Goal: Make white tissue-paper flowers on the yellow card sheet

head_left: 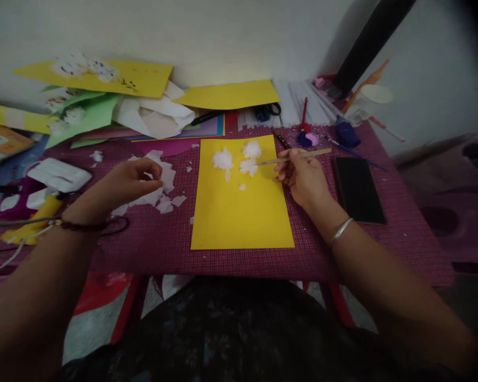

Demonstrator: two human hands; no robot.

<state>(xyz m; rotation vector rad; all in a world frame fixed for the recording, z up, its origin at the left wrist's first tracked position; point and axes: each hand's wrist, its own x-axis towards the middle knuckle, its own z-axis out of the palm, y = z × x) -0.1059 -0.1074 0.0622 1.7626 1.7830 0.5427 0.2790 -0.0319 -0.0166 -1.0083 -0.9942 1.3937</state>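
Observation:
A yellow sheet of paper (pixel 241 199) lies flat on the maroon checked table cover (pixel 163 239), with white tissue tufts (pixel 239 158) stuck near its top edge. My right hand (pixel 302 175) is closed on a thin wooden stick (pixel 298 156) whose tip points at the tufts. My left hand (pixel 129 183) rests left of the sheet, fingers pinched together over a heap of torn white tissue pieces (pixel 159 185); what the pinch holds is too small to see.
A black phone (pixel 358 188) lies right of my right hand. A blue glue bottle (pixel 346 132), scissors (pixel 267 110), a white cup (pixel 372 98) and pens sit at the back right. Yellow and green sheets (pixel 99 79) and crumpled paper pile at the back left.

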